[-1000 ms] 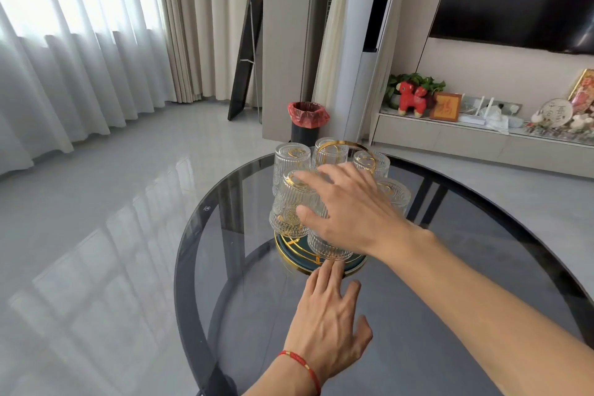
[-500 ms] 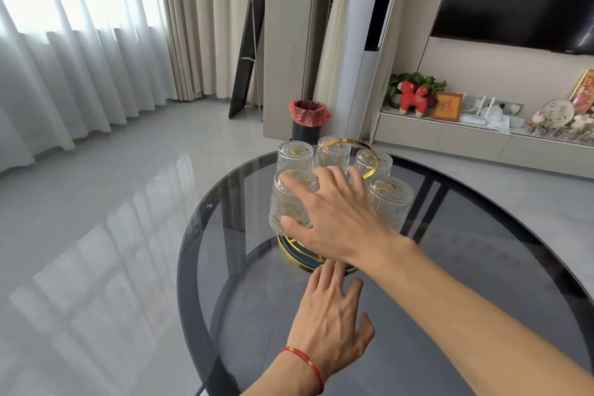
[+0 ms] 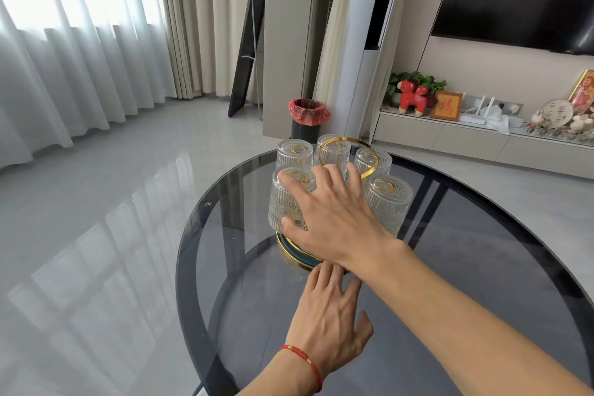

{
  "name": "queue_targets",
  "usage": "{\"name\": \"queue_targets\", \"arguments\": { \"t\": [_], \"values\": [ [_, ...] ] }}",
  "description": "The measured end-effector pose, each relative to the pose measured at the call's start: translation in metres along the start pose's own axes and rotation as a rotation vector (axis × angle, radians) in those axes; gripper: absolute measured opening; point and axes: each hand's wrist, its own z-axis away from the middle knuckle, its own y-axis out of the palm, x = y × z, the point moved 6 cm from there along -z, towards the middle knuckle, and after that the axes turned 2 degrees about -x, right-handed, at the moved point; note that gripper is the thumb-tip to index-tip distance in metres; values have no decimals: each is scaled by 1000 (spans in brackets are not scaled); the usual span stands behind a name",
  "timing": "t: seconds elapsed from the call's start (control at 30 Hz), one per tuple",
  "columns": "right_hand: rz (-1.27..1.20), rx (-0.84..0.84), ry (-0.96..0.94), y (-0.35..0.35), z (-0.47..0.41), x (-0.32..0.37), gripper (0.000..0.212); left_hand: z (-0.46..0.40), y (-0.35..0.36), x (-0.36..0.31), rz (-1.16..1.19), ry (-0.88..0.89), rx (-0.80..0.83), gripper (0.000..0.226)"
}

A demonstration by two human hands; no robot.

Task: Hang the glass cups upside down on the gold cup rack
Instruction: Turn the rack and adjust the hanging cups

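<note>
Grasping nearest glass cup (image 3: 284, 202): right hand (image 3: 334, 219) | left hand (image 3: 331, 321) released, at rack base (image 3: 289, 251)

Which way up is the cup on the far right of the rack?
Upside down. The cup shows its flat base on top, its wider mouth points down.

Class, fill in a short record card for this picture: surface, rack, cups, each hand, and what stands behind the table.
surface: round dark glass table
rack: gold cup rack with a gold-rimmed base, standing on the table
cups: five ribbed glass cups visible, all upside down on the rack, e.g. the near-right cup
right hand: spread over the near side of the rack, fingers against the near-left cup; a closed grip cannot be told
left hand: open, empty, fingertips at the rack base
behind: bin with red liner on the floor
</note>
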Motion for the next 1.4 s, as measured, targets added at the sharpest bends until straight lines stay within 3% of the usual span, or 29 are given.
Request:
{"name": "queue_targets", "arguments": {
  "t": [0.23,0.47,0.53,0.67,0.73,0.97,1.4],
  "values": [
    [-31,-50,14,-7,7,-9,72,-1,-2,0,-22,0,-7,44],
    [-367,-458,210,-24,40,-70,39,1,3,2,-71,-20,16,43],
    [-382,-429,231,-19,41,-76,41,1,3,1,-60,-21,15,43],
    [-260,-169,191,2,35,-71,76,0,2,1,-58,-23,29,45],
    [-257,-134,191,8,34,-71,82,0,2,1,-58,-28,41,46],
    [-422,-204,207,5,38,-76,78,0,3,1,-57,-23,36,44],
    [-336,-166,68,-4,38,-70,68,0,2,2,-49,-25,23,42]
  ]
}}
